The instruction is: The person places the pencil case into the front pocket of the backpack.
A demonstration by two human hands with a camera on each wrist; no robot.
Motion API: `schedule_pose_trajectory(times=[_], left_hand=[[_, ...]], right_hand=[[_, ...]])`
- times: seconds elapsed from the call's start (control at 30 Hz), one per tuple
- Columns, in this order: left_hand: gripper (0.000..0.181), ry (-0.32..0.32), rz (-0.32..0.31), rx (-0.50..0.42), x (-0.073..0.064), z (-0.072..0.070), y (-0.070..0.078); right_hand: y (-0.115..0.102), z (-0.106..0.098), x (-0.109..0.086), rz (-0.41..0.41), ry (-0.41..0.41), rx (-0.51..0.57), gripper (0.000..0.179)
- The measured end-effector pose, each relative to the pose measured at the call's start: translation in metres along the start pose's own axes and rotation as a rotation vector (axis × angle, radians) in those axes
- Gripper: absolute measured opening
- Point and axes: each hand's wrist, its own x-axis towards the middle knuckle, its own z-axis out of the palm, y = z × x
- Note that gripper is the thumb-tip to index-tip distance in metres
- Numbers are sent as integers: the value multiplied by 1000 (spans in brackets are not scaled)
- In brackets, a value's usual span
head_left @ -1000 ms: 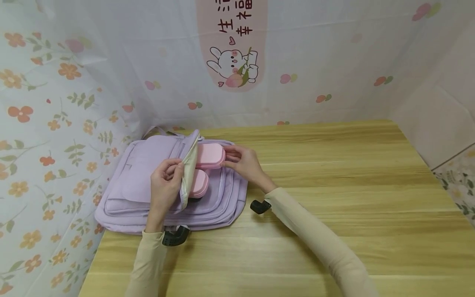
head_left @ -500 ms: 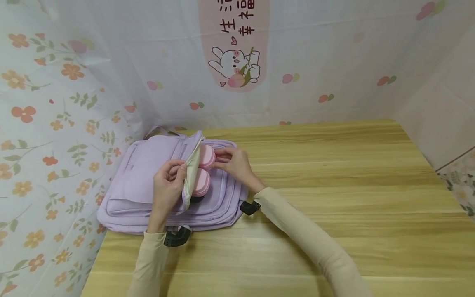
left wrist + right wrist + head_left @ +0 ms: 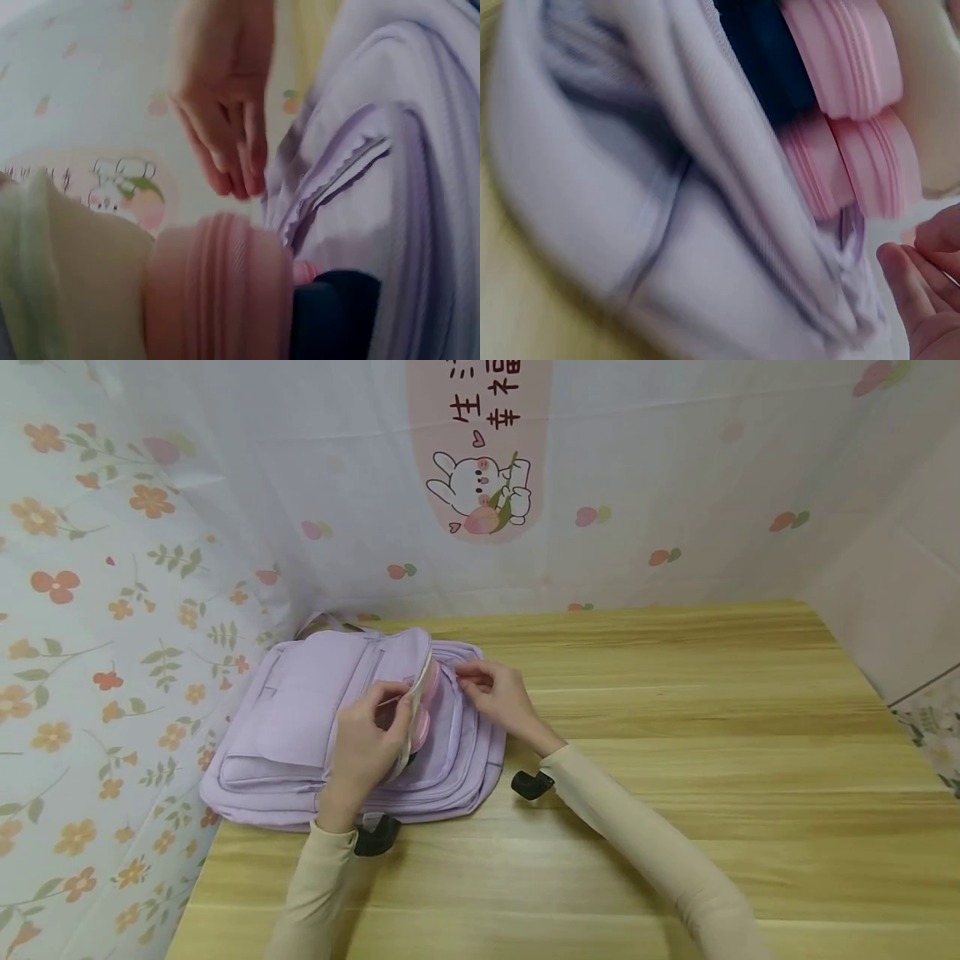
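Note:
A lilac backpack (image 3: pixel 300 702) lies on the wooden table, with its front pocket open. My left hand (image 3: pixel 367 739) pinches the edge of the pocket flap (image 3: pixel 420 672), whose cream lining (image 3: pixel 97 270) faces the pocket. Inside sit several pink rounded cases with ridged sides, one pink case (image 3: pixel 851 56) above another pink case (image 3: pixel 877 165) in the right wrist view. A dark blue item (image 3: pixel 769 64) lies against them. My right hand (image 3: pixel 501 697) is just right of the pocket mouth, fingers extended and together, holding nothing. In the head view the flap covers most of the cases.
The wooden table (image 3: pixel 675 735) stretches to the right of the backpack. A patterned white cloth (image 3: pixel 637 485) hangs behind it, and a floral cloth (image 3: pixel 90 693) hangs close along the left. Black wrist mounts (image 3: pixel 532 785) stick out from both sleeves.
The right hand has pushed a pink case leftward into the pocket, let go and drawn back slightly right. My left hand has brought the flap rightward over the cases.

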Motion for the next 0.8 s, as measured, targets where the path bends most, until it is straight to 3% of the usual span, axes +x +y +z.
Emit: schedule_pose_trajectory(times=[0.13, 0.23, 0.43, 0.67, 0.8], left_hand=[[8, 12, 175, 196, -4, 10, 6], [5, 20, 247, 290, -7, 15, 9], [6, 2, 278, 388, -15, 23, 4], [8, -37, 387, 545, -21, 32, -7], [9, -34, 375, 559, -21, 34, -11]], right_hand=[[4, -17, -13, 4, 34, -35, 24], [6, -29, -22, 10, 35, -69, 24], [3, -48, -27, 2, 5, -175, 25], [-1, -63, -34, -43, -13, -267, 27], [0, -69, -39, -93, -25, -347, 31]])
